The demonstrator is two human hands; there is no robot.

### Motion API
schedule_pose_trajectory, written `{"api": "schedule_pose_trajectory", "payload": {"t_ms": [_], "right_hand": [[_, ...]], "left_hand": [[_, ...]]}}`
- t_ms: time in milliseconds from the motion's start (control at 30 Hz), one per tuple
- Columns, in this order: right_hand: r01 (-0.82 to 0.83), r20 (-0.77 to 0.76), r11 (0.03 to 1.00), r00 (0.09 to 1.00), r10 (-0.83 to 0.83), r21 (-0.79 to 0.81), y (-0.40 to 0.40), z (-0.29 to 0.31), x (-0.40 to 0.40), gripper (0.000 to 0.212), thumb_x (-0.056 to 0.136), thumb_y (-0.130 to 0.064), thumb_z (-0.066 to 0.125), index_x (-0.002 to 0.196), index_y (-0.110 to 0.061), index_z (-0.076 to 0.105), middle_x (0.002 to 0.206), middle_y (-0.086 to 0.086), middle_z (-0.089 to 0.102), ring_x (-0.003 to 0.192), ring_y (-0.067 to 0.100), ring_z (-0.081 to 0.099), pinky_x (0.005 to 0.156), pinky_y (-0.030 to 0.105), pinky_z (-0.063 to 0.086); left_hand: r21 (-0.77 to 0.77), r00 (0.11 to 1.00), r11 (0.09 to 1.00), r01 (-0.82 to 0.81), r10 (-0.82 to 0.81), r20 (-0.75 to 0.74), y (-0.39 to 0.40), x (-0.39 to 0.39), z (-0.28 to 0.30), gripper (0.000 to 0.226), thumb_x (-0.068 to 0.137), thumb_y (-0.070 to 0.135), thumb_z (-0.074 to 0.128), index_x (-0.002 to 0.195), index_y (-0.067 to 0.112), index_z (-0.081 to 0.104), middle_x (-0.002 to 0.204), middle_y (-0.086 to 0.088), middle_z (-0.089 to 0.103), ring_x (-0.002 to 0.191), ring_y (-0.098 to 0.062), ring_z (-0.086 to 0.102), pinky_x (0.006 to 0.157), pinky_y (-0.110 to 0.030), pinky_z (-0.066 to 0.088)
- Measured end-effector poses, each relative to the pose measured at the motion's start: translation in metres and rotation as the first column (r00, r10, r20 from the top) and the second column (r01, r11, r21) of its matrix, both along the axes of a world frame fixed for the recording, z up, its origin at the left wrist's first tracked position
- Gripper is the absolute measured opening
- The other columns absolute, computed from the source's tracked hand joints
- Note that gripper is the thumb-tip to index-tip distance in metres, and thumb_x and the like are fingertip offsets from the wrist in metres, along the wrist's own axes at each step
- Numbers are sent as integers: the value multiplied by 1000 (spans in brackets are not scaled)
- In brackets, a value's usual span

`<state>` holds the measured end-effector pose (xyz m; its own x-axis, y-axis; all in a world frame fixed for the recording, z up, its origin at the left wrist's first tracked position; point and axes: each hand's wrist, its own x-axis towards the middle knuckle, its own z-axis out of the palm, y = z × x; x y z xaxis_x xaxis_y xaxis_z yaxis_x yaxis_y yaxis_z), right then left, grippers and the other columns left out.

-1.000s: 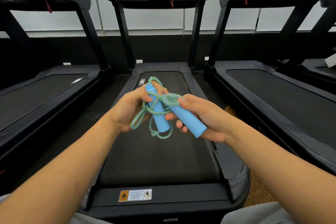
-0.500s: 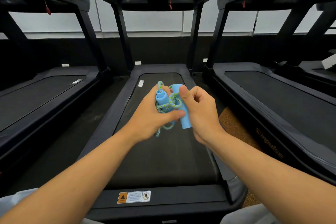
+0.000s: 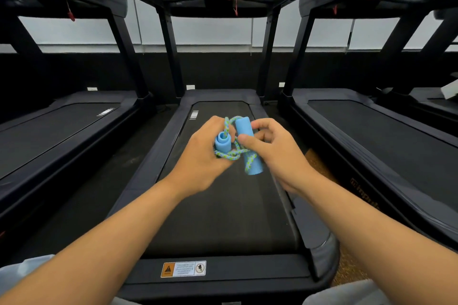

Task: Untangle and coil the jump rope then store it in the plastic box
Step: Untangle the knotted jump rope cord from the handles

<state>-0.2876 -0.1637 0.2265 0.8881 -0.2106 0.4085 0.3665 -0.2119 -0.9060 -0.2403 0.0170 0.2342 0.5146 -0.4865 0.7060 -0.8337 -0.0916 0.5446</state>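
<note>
Middle treadmill (image 3: pixel 223 218): dark textured belt between raised black side rails, running away from the person; belt surface open beneath both hands.
Side treadmills (image 3: pixel 57 131): one on each side, separated by narrow floor gaps; uprights and consoles close off the far end.
Warning label (image 3: pixel 183 268): orange and white sticker on the near end cover.
Left hand (image 3: pixel 200 158): grip closed around one blue foam handle (image 3: pixel 222 142), hollow end facing the camera.
Right hand (image 3: pixel 275 148): fingers pinching the second handle (image 3: pixel 247 146), a smooth blue cylinder standing nearly upright.
Jump rope (image 3: pixel 233 153): braided blue-green cord, tangled around both handles, held above the belt.
</note>
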Motion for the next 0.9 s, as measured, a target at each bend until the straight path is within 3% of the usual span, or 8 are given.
{"api": "schedule_pose_trajectory", "payload": {"t_ms": [100,200,267,367,433,500,733,900], "right_hand": [[12,-90,997,996,-18,-73,-8,7,-1,16,91,-30,75,102,-18,75,88,6,76,79,9,66,76,36,52],[47,-79,999,996,-48,-15,-8,14,-1,22,89,-31,65,86,-10,70,82,1,68,72,5,58,72,29,42],[-6,-25,987,1000,10,158,-7,19,-2,19,84,-32,65,86,-13,64,93,17,65,82,14,59,73,32,41],[-107,110,890,992,64,443,-17,26,-2,30,83,-27,64,104,-9,52,106,23,55,97,32,60,81,39,49],[-166,190,839,979,77,519,-25,33,-8,12,97,-19,54,103,-10,49,99,18,58,89,31,69,83,41,58],[-173,201,819,977,71,547,-36,38,-14,16,99,-21,49,107,-8,54,87,9,61,73,25,68,72,39,59],[-38,113,885,993,-17,464,-80,39,-18,32,102,-22,39,124,-12,59,75,7,57,56,21,48,56,32,46],[27,-292,997,956,-4,75,-107,4,-7,33,100,-17,42,130,-11,54,97,23,66,72,33,72,72,48,58]], "left_hand": [[130,999,991,-29,24,39,8,9,-1,39,83,3,78,89,33,54,127,0,45,119,-19,51,96,-27,43],[246,972,941,-232,215,94,15,19,1,41,82,18,82,86,46,52,130,7,31,126,-20,35,108,-42,38],[267,972,935,-233,222,70,19,22,7,31,82,26,79,92,42,54,118,4,33,115,-23,41,101,-47,46],[206,997,978,-41,55,-62,24,22,13,35,88,5,74,103,29,53,108,1,42,94,-17,55,75,-36,55],[136,995,990,-44,56,-82,26,24,12,42,87,-7,69,108,23,49,101,4,50,79,-5,55,67,-25,49],[15,984,999,-32,34,-177,29,32,9,47,84,-10,73,108,21,47,98,1,56,77,-1,57,69,-24,51],[-492,866,860,-132,-142,-480,40,53,13,33,77,3,67,99,20,49,94,-2,64,74,-11,70,67,-30,58],[-572,844,789,-224,-136,-518,47,57,18,28,82,1,65,96,22,53,89,1,62,78,-13,63,74,-34,54]]}}
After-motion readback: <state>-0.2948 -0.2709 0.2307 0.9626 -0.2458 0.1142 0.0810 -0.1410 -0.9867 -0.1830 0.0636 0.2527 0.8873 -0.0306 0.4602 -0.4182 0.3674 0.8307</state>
